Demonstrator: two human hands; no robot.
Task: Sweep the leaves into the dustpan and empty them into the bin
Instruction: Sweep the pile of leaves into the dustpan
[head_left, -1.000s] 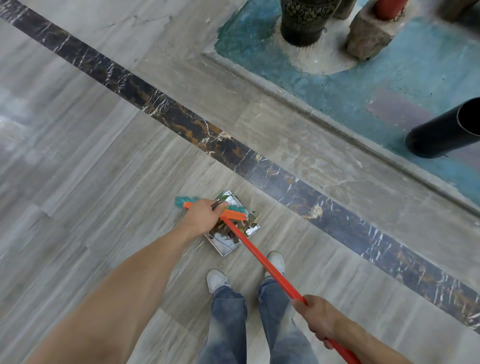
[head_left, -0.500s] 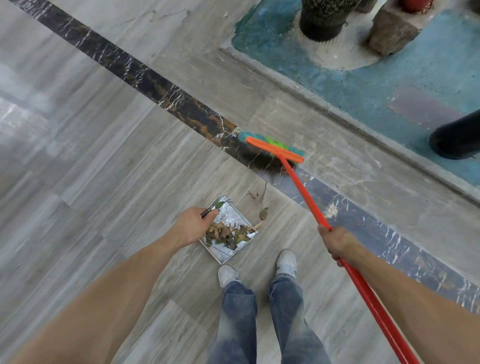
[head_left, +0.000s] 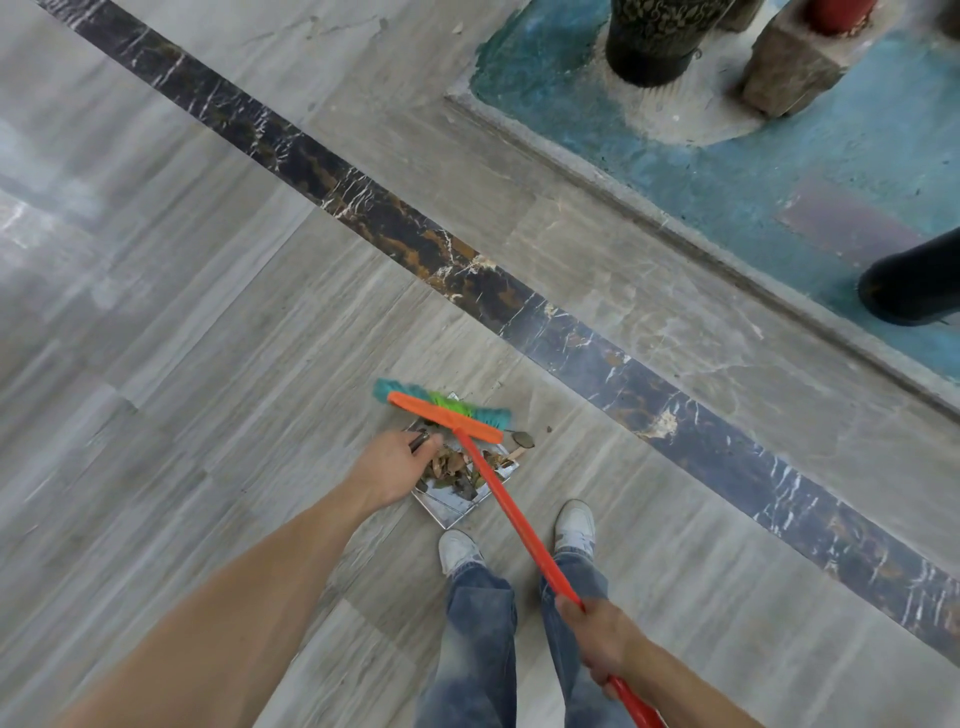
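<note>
Left hand (head_left: 390, 467): curled round the dark handle of the metal dustpan (head_left: 457, 506), which is held flat on the floor just ahead of the white shoes (head_left: 460, 551).

Right hand (head_left: 597, 636): closed round the orange shaft of the broom (head_left: 511, 512).

Change noted: half a second ago the broom head (head_left: 444, 410) was out on the dark marble strip (head_left: 571, 327) at 1 o'clock; it has been drawn back to the dustpan's 12 o'clock lip.

Leaves (head_left: 452, 470): mostly heaped inside the dustpan; one stray leaf (head_left: 523, 440) remains at its 2 o'clock edge. Sweeping is judged nearly done, emptying still pending.

Bin: none identified with certainty.

Brands, labels, writing: none legible.
</note>
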